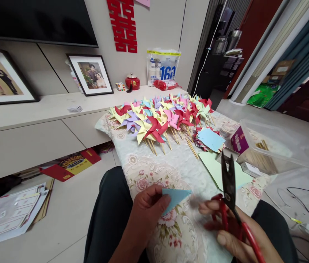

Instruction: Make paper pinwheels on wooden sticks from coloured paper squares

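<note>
Between the thumb and fingers of my left hand, a light blue paper folded into a triangle is pinched, its point toward the right. My right hand is wrapped round red-handled scissors, dark blades up and slightly apart, clear of the paper. Motion blurs some right fingers. Ahead on the floral tablecloth stand many paper pinwheels on sticks. A stack of cut paper squares, blue on top, lies at the right, near light green sheets.
Loose sticks lie beside the pinwheels. A clear plastic bin stands at the right, near a small white box. Behind is a cabinet with framed photos, a red pot and a plastic bag. Cables trail at right.
</note>
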A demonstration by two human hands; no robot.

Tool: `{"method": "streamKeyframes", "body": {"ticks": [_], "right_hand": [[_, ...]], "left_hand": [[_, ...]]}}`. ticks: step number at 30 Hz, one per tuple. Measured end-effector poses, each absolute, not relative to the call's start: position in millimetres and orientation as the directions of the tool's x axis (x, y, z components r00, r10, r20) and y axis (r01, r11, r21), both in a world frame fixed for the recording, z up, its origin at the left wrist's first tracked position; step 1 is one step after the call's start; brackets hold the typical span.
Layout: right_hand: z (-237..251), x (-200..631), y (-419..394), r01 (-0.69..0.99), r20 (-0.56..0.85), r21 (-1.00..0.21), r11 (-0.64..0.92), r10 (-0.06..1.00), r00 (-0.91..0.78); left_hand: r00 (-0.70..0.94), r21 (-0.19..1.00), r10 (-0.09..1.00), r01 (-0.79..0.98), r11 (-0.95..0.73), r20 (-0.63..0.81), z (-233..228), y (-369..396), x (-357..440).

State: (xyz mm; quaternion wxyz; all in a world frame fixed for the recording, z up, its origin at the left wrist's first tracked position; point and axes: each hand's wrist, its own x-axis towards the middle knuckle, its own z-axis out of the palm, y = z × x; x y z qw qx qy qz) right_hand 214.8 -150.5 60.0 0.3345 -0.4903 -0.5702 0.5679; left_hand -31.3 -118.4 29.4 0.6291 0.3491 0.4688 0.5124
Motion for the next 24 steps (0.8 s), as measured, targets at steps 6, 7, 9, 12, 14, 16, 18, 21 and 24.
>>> {"method": "streamKeyframes", "body": {"ticks": [6, 7, 9, 12, 14, 16, 18, 21, 24], "right_hand": [[52.9, 168.1, -129.7, -0.03, -0.067, -0.997, -0.07, 0.994, -0.089], [53.2, 163.1, -127.2, -0.028, -0.084, -0.996, -0.087, 0.994, -0.072], [55.2, 156.6, -123.3, -0.001, -0.136, -0.991, -0.136, 0.989, -0.05], [57.9, 154.0, -118.5, 0.03, -0.204, -0.979, -0.203, 0.979, -0.026], [57.5, 154.8, -115.2, -0.029, -0.232, -0.972, -0.233, 0.972, -0.04], [55.4, 155.7, -112.1, -0.152, -0.277, -0.945, -0.288, 0.956, -0.091], [52.5, 155.3, -110.1, -0.268, -0.349, -0.886, -0.378, 0.925, -0.151], [47.7, 151.9, -109.9, -0.343, -0.454, -0.788, -0.512, 0.858, -0.239], [42.1, 147.0, -112.0, -0.39, -0.49, -0.713, -0.583, 0.812, -0.318]], "left_hand": [[0.057, 0.861, 0.934, -0.371, 0.348, -0.353, 29.0, -126.2, -8.9], [0.073, 0.866, 0.937, -0.364, 0.344, -0.342, 28.5, -126.6, -7.0], [0.114, 0.874, 0.945, -0.36, 0.327, -0.307, 27.6, -127.4, -4.3], [0.167, 0.888, 0.956, -0.358, 0.287, -0.241, 27.7, -128.4, -5.3], [0.197, 0.9, 0.958, -0.344, 0.268, -0.21, 28.7, -128.4, -10.9], [0.212, 0.922, 0.96, -0.301, 0.242, -0.183, 29.8, -127.1, -19.4], [0.223, 0.955, 0.971, -0.26, 0.145, -0.087, 30.5, -124.7, -27.6], [0.257, 0.982, 0.955, -0.148, -0.113, 0.149, 30.5, -120.4, -33.2], [0.294, 0.96, 0.916, -0.147, -0.239, 0.274, 29.2, -116.4, -31.0]]}}
